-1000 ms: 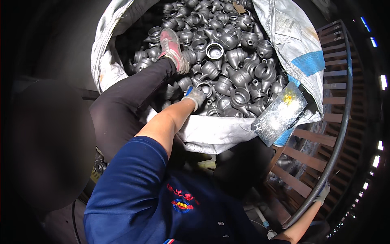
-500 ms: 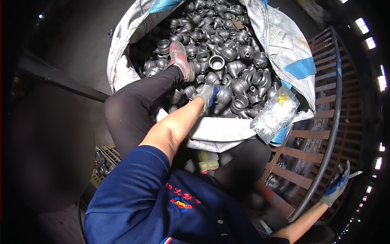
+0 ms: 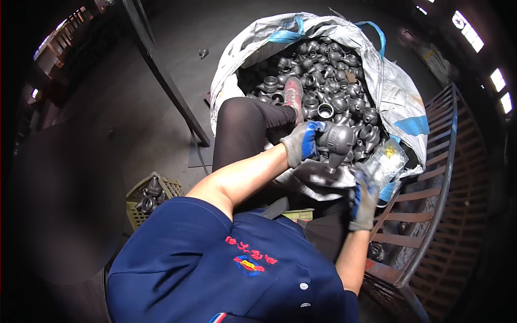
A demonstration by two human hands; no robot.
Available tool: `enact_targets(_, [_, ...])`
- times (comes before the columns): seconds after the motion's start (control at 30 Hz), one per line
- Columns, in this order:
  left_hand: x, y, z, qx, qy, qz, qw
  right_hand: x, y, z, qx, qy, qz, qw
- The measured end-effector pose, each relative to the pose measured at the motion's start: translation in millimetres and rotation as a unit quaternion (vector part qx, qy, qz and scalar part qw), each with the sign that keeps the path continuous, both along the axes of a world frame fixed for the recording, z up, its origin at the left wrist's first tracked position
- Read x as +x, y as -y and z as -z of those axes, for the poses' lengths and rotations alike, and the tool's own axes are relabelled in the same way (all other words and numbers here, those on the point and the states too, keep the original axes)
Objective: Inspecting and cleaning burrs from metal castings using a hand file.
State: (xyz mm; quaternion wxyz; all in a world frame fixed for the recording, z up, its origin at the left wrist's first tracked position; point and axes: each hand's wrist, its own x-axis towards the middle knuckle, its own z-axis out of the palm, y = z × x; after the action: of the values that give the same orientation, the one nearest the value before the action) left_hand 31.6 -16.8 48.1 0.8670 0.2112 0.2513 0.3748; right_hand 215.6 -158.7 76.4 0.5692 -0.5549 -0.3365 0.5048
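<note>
My left hand (image 3: 301, 144), in a grey and blue work glove, is closed on a dark grey metal casting (image 3: 338, 141) with a rounded body and a narrow spout pointing down. It is raised over the near rim of a big white woven bag (image 3: 406, 102). Many similar castings (image 3: 355, 105) lie heaped inside that bag. My right hand (image 3: 364, 203), gloved alike, is just right of and below the held casting, apart from it. Motion smears its fingers, and whatever they hold does not show clearly.
My shoe (image 3: 293, 97) rests among the castings. A scuffed sheet with a yellow mark (image 3: 389, 160) lies on the bag's right rim. Metal railing (image 3: 452, 145) curves along the right. A yellow crate (image 3: 134, 204) with castings stands lower left, near a dark post (image 3: 167, 75).
My left hand has lifted the casting from the heap toward me. My right hand, which held a thin pale tool out at the far right, has swung in near it. The view has shifted.
</note>
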Motion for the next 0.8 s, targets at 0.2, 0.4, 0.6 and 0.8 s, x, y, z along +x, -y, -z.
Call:
enact_targets(0.2, [-12,12,6,-0.085,0.171,0.046,0.98,-43,-5,19,-0.039,-0.156,-0.054,0.985])
enact_targets(0.4, [-6,3,10,0.2,-0.07,0.074,0.975,-29,-4,31,-0.005,-0.18,0.017,0.983])
enact_targets(0.6, [-1,-11,31,0.025,-0.052,0.071,0.996,-23,-10,56,-0.041,-0.064,0.079,0.994])
enact_targets(0.8, [-2,-10,36,0.011,-0.078,0.02,0.997,-28,-19,73,0.053,0.315,0.054,0.946])
